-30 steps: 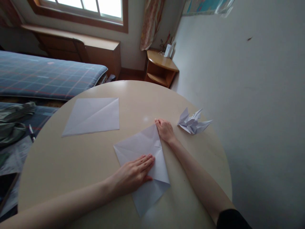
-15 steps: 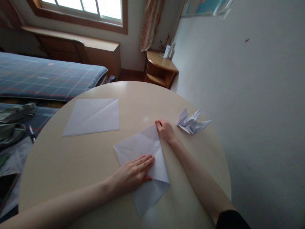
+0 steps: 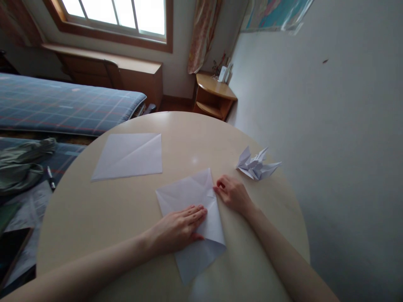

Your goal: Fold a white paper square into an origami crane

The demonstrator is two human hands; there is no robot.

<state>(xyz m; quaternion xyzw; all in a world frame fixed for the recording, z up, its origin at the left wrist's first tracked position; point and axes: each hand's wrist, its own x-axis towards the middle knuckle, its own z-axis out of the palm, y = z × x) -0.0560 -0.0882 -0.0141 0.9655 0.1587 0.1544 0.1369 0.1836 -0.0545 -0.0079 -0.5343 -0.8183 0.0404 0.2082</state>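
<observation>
A folded sheet of white paper (image 3: 184, 186) lies at an angle on the table in front of me. My left hand (image 3: 182, 226) rests flat on its middle, fingers stretched out and close together. Part of the paper is hidden under that palm. At the paper's right folded edge is my right hand (image 3: 233, 193), its fingers curled and the thumb tip at the edge. Nothing shows inside the curled fingers. The lower right corner of the top layer rises slightly in a curve. Beyond my right hand sits a pointed folded paper figure (image 3: 256, 165).
Another white sheet (image 3: 130, 155) with a diagonal crease lies toward the far left of the round table (image 3: 110, 218). Left of the table are a plaid mattress (image 3: 69, 102), a bundled cloth (image 3: 22, 167), a pen (image 3: 51, 178) and a dark phone-like object (image 3: 12, 247). A wall stands close on the right.
My right hand has come down from the paper's top corner along its right edge, toward me. My left hand stays flat on the paper. The whole view has shifted slightly.
</observation>
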